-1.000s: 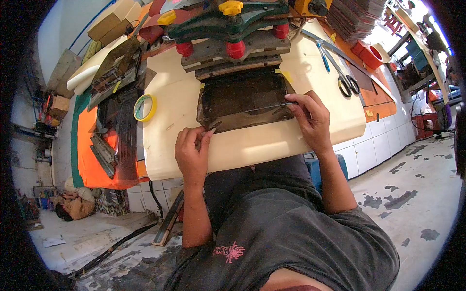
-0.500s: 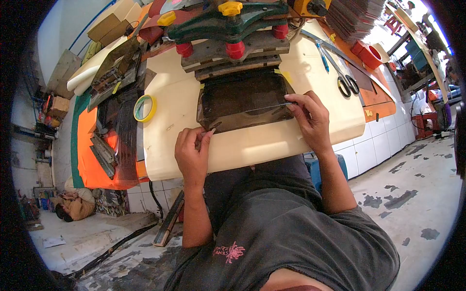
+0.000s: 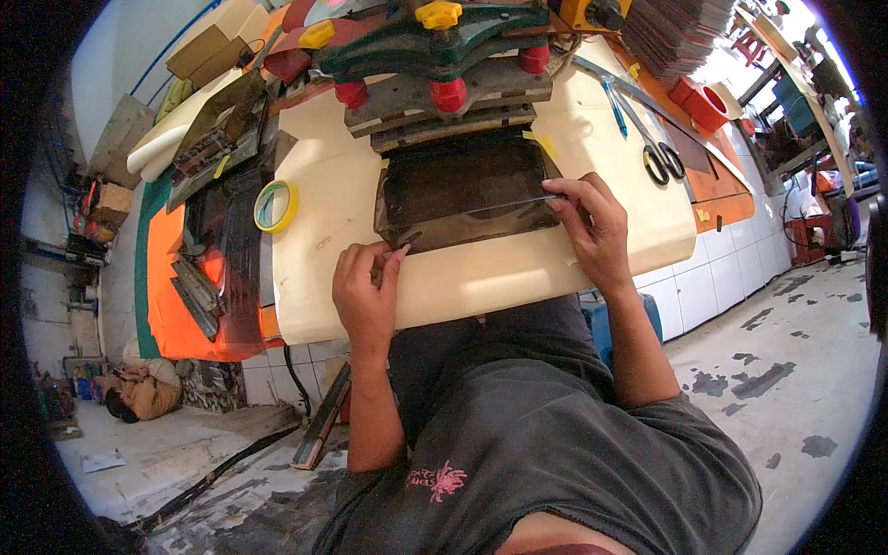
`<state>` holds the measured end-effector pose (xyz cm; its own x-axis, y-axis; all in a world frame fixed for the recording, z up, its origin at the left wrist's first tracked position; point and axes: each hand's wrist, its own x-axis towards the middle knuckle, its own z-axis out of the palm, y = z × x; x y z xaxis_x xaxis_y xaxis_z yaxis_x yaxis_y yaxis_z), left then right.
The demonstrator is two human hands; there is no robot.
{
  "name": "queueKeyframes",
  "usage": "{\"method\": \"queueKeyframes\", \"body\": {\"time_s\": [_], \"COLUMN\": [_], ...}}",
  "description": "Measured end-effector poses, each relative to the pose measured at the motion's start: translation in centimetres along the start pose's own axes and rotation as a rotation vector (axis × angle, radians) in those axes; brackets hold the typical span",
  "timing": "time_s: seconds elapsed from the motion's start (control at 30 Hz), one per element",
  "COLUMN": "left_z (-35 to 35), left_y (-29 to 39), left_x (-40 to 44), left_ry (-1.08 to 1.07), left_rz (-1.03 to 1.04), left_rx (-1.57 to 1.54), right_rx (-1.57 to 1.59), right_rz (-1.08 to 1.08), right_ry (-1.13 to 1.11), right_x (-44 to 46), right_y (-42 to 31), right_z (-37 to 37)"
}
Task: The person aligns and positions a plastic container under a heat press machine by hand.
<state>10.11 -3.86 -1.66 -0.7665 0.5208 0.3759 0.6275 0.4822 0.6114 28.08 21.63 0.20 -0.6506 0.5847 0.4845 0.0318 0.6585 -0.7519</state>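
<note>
A dark, glossy plate [image 3: 467, 180] lies on the cream sheet covering the table, under the front of a green clamp press [image 3: 435, 46]. Across its near half runs a thin sheet [image 3: 490, 219] with a pale, shiny edge. My right hand [image 3: 594, 227] pinches the right end of that thin sheet between thumb and fingers. At the plate's near left corner, my left hand [image 3: 366, 289] is closed, thumb against the curled fingers. Whatever its fingertips hold there is too small to make out.
Yellow tape [image 3: 276, 206] lies to the left, near metal strips [image 3: 196, 298] on orange material. On the right are black-handled scissors [image 3: 662, 163], a blue pen [image 3: 614, 109] and a red container [image 3: 700, 106]. Another person [image 3: 148, 393] is low on the floor at far left.
</note>
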Motion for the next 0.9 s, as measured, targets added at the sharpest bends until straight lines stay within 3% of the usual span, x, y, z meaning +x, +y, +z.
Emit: {"method": "queueKeyframes", "body": {"time_s": [0.9], "left_z": [0.34], "left_y": [-0.21], "left_x": [-0.01], "left_ry": [0.032], "left_rz": [0.027], "left_rx": [0.001], "right_rx": [0.001], "right_rz": [-0.007], "right_ry": [0.004], "right_x": [0.03], "right_y": [-0.1], "right_z": [0.02]}}
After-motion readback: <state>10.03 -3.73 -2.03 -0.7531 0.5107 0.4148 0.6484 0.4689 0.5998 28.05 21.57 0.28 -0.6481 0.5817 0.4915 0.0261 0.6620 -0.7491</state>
